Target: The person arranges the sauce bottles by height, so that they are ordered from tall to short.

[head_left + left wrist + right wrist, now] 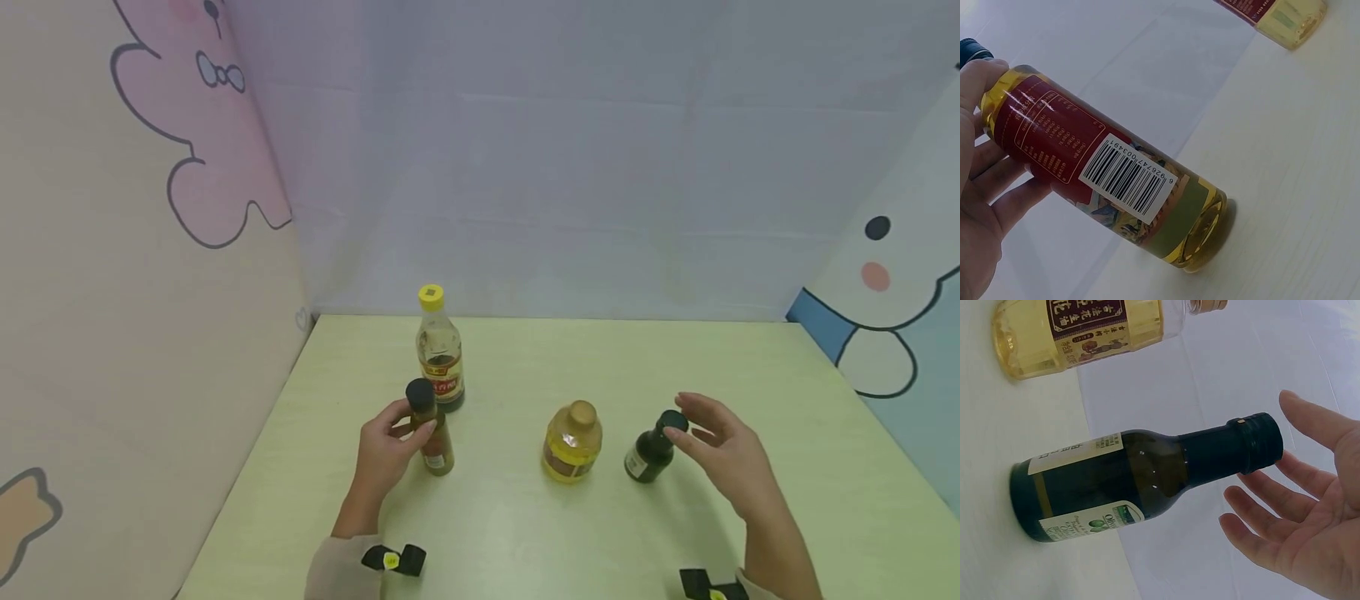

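Note:
My left hand pinches a slim oil bottle just below its black cap, thumb on the near side. In the left wrist view this oil bottle shows yellow oil, a dark red label and a white barcode, and its base is close over the table. My right hand is spread beside the cap of a dark green olive oil bottle, with thumb and fingers on either side. The right wrist view has the olive oil bottle upright on the table, with a gap between thumb and cap.
Between the hands stands a squat bottle of yellow oil with a tan cap. A clear bottle with a yellow cap and dark liquid is just behind the left hand's bottle. The pale table meets a fabric backdrop.

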`<control>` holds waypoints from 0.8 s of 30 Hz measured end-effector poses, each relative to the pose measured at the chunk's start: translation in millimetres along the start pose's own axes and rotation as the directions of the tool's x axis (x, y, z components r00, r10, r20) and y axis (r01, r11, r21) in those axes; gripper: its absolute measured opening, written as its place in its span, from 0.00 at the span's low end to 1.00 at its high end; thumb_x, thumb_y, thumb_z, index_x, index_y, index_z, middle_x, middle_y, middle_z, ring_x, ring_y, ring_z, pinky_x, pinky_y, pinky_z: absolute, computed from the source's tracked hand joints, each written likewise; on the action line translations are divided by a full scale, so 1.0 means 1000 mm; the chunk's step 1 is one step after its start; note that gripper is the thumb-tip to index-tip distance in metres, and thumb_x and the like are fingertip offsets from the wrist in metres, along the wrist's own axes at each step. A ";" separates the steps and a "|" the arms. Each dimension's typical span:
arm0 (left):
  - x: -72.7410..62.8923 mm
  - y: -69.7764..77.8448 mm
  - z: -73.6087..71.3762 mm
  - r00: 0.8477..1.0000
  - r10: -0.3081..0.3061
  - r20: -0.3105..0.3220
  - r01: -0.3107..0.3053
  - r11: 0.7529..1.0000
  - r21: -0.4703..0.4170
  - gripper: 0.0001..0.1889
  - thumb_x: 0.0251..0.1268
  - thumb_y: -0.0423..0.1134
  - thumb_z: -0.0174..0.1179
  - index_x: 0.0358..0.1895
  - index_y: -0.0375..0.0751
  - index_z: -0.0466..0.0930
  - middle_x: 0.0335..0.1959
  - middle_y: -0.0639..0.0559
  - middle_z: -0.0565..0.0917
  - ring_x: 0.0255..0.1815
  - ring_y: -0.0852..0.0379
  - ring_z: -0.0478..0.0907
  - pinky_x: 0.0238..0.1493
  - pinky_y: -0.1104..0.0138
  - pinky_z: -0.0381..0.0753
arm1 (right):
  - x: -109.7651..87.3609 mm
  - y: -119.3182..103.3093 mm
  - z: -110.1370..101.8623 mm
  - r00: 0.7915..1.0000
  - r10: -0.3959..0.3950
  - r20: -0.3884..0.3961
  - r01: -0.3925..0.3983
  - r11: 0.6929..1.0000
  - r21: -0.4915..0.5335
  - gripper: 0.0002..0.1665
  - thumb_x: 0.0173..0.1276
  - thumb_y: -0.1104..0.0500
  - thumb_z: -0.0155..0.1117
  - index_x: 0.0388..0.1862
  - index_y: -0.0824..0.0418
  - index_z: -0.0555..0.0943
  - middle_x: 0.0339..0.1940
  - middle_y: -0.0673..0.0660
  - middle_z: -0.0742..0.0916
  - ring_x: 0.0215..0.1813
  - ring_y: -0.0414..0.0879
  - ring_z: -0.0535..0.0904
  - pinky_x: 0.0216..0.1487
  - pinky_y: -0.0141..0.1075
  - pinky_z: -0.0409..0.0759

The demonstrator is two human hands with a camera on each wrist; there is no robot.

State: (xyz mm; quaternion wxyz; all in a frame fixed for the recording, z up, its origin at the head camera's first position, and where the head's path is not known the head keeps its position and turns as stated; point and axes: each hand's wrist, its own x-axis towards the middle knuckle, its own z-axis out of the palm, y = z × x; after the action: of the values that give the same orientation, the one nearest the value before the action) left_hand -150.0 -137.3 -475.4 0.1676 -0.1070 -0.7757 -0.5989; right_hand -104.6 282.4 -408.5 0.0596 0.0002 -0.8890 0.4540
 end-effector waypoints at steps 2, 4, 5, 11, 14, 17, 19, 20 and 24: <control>0.001 0.001 0.001 1.000 0.006 -0.002 -0.006 1.000 0.006 0.15 0.57 0.28 0.69 0.48 0.32 0.81 0.45 0.43 0.84 0.50 0.45 0.80 0.48 0.57 0.83 | 0.000 0.001 0.002 1.000 0.001 0.000 -0.001 1.000 0.005 0.36 0.70 0.51 0.65 0.71 0.64 0.66 0.65 0.66 0.75 0.61 0.47 0.73 0.47 0.17 0.71; 0.002 0.002 0.002 1.000 0.000 0.002 0.000 1.000 0.000 0.15 0.57 0.28 0.69 0.48 0.32 0.82 0.45 0.44 0.84 0.50 0.45 0.80 0.48 0.56 0.83 | 0.000 0.002 0.003 1.000 0.000 0.000 0.000 1.000 0.015 0.36 0.69 0.52 0.66 0.70 0.65 0.67 0.65 0.66 0.75 0.57 0.33 0.72 0.47 0.18 0.72; 0.002 0.002 0.003 1.000 -0.003 0.005 0.003 1.000 -0.007 0.15 0.57 0.28 0.70 0.48 0.32 0.82 0.45 0.44 0.84 0.50 0.45 0.80 0.48 0.56 0.83 | 0.001 0.002 0.004 1.000 0.000 0.002 0.000 1.000 0.022 0.36 0.69 0.52 0.66 0.70 0.65 0.67 0.65 0.66 0.75 0.55 0.28 0.70 0.47 0.18 0.72; 0.004 0.018 0.009 1.000 -0.018 0.020 0.019 0.999 -0.042 0.15 0.56 0.26 0.69 0.47 0.29 0.81 0.46 0.40 0.84 0.51 0.44 0.80 0.49 0.55 0.82 | 0.000 0.007 0.006 0.999 0.023 0.028 -0.025 0.999 0.046 0.39 0.68 0.52 0.67 0.71 0.65 0.65 0.66 0.67 0.74 0.57 0.33 0.72 0.47 0.18 0.73; 0.007 0.025 0.013 0.999 -0.030 0.021 0.031 0.999 -0.044 0.15 0.55 0.23 0.68 0.47 0.27 0.80 0.47 0.37 0.83 0.52 0.41 0.79 0.49 0.53 0.82 | -0.001 0.009 0.007 0.999 0.036 0.034 -0.037 0.998 0.047 0.39 0.68 0.52 0.67 0.72 0.65 0.64 0.66 0.68 0.73 0.59 0.40 0.73 0.46 0.19 0.74; 0.009 0.020 0.017 0.999 -0.023 0.024 0.024 0.999 -0.048 0.15 0.55 0.24 0.69 0.48 0.28 0.80 0.47 0.38 0.83 0.51 0.41 0.79 0.48 0.55 0.83 | -0.001 0.010 0.008 0.998 0.044 0.034 -0.046 0.998 0.048 0.39 0.68 0.52 0.67 0.72 0.65 0.64 0.66 0.68 0.74 0.61 0.47 0.74 0.47 0.19 0.74; 0.010 0.013 0.019 1.000 -0.007 0.029 0.009 0.998 -0.067 0.16 0.56 0.27 0.70 0.48 0.30 0.81 0.47 0.40 0.83 0.51 0.43 0.80 0.47 0.57 0.83 | -0.001 0.009 0.009 0.998 0.055 0.038 -0.056 0.997 0.047 0.39 0.68 0.51 0.67 0.72 0.65 0.64 0.66 0.69 0.73 0.62 0.60 0.72 0.48 0.23 0.76; 0.010 0.012 0.019 0.999 -0.002 0.032 0.004 0.998 -0.070 0.16 0.57 0.28 0.70 0.48 0.31 0.81 0.47 0.40 0.83 0.51 0.43 0.80 0.47 0.58 0.83 | -0.001 0.009 0.009 0.997 0.060 0.039 -0.062 0.997 0.051 0.39 0.68 0.51 0.67 0.72 0.65 0.64 0.66 0.69 0.73 0.63 0.65 0.71 0.48 0.25 0.77; 0.011 0.011 0.021 0.999 0.000 0.042 0.003 0.997 -0.080 0.16 0.57 0.29 0.70 0.49 0.31 0.81 0.48 0.41 0.83 0.50 0.43 0.80 0.46 0.59 0.83 | -0.001 0.008 0.010 0.996 0.075 0.042 -0.078 0.995 0.065 0.39 0.68 0.52 0.67 0.71 0.66 0.65 0.65 0.71 0.73 0.62 0.67 0.72 0.50 0.34 0.80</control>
State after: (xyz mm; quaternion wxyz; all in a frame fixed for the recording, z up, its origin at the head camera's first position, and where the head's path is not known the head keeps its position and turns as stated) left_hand -159.1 -114.7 -465.7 0.1463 -0.1258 -0.7547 -0.6271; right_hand -105.2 279.5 -421.0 0.0244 -0.0228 -0.8738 0.4851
